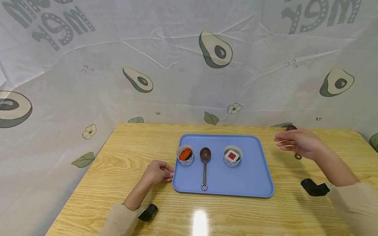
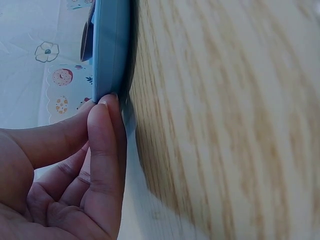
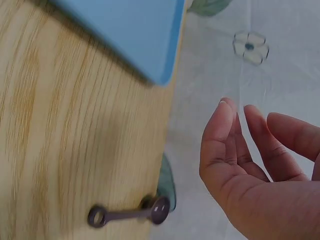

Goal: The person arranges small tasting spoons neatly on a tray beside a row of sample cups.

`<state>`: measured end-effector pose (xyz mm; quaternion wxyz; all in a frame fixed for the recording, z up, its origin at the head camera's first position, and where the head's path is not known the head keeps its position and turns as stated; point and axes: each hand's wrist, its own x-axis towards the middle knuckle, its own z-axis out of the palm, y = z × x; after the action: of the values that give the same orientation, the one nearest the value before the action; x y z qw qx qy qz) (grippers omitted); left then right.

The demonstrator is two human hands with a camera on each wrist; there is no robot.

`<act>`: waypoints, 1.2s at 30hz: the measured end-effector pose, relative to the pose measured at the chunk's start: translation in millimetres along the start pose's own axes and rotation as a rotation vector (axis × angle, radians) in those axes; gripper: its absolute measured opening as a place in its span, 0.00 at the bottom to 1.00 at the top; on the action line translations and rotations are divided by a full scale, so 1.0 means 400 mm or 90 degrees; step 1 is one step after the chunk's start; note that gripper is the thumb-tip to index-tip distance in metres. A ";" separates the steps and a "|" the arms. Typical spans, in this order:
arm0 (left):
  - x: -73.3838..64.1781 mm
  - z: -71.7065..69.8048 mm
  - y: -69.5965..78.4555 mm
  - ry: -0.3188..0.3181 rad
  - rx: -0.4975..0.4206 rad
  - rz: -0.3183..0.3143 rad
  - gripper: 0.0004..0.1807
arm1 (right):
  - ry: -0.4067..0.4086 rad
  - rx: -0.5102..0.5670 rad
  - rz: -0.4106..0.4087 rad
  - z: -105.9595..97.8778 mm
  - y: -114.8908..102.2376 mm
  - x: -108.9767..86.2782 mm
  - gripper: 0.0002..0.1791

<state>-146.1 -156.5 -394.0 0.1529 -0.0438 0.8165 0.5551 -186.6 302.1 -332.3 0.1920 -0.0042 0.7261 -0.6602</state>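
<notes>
On the wooden table lies a blue tray (image 1: 251, 178). My left hand (image 1: 159, 172) is at its left edge; in the left wrist view the thumb and fingertips (image 2: 100, 117) pinch the rim. The tray bears a paper cup (image 1: 185, 162) with orange-roe sushi (image 1: 185, 153), a brown spoon (image 1: 205, 164) with its bowl toward the back, and another paper cup (image 1: 231, 163) with white sushi (image 1: 232, 155) that has a red centre. Raised to the right of the tray, my right hand (image 1: 302, 142) holds nothing, its fingers loosely bent. A second brown spoon (image 3: 127, 215) lies below it, partly hidden in the head view.
A white cloth (image 1: 177, 82) printed with avocados and flowers hangs behind the table (image 1: 141, 141) and along its left side. Wooden tabletop (image 1: 189, 213) extends in front of the tray and to both sides. A black wrist device (image 1: 315, 188) sits by each sleeve.
</notes>
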 end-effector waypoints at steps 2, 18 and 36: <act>-0.001 -0.002 -0.001 -0.005 -0.004 0.005 0.01 | 0.004 -0.009 0.003 -0.018 0.007 -0.001 0.12; 0.004 0.008 -0.007 0.028 0.007 -0.027 0.01 | 0.027 0.064 0.008 -0.128 0.063 -0.015 0.16; 0.002 0.007 -0.003 0.027 0.008 -0.027 0.02 | 0.079 0.014 0.064 -0.183 0.122 -0.006 0.16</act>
<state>-146.1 -154.3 -396.4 0.1480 -0.0719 0.8217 0.5457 -192.9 379.1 -374.4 0.1793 0.0755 0.7288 -0.6565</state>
